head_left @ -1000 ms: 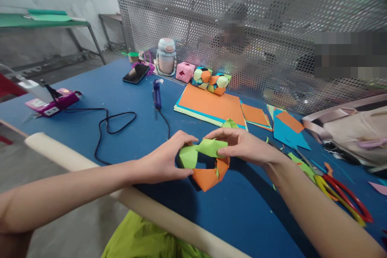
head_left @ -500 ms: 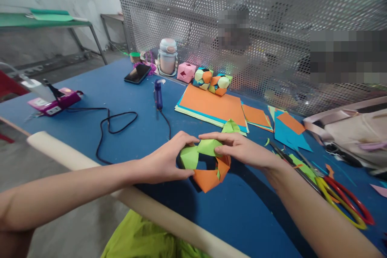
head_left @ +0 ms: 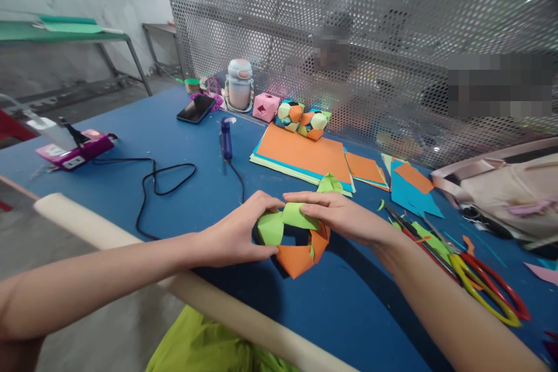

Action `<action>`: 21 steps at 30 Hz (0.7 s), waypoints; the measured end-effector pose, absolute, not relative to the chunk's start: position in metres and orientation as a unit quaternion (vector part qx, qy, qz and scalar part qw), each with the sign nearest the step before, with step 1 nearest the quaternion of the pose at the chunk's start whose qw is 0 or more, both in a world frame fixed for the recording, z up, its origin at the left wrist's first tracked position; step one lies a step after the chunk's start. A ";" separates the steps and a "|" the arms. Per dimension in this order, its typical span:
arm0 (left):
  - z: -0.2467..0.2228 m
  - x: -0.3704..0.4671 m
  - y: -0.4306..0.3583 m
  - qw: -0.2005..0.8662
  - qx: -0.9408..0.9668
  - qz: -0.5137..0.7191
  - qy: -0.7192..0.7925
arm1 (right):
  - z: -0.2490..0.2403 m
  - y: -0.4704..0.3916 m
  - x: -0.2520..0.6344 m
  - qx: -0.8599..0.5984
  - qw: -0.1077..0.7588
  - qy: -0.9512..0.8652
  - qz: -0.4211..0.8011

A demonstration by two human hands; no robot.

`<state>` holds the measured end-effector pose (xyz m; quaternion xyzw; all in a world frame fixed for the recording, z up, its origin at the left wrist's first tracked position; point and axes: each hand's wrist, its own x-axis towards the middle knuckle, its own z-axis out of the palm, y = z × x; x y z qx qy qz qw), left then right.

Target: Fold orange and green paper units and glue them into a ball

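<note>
Holding paper ring [head_left: 295,258], hands [head_left: 344,215] — closer together

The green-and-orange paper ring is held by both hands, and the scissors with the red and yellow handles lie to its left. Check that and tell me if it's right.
The side is wrong: the head view shows the scissors to the right of the paper ring. The left hand and right hand do both hold the ring.
</note>
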<state>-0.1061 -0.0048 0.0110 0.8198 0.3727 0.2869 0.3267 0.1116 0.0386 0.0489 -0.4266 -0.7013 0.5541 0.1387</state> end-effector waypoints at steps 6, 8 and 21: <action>0.011 -0.107 -0.005 0.323 0.823 0.283 0.372 | 0.041 0.041 0.115 -0.438 0.171 -0.658 0.587; 0.011 -0.107 -0.005 0.323 0.824 0.282 0.371 | 0.043 0.041 0.116 -0.444 0.168 -0.664 0.578; 0.010 -0.107 -0.004 0.322 0.825 0.292 0.362 | 0.042 0.050 0.119 -0.469 0.292 -0.509 0.660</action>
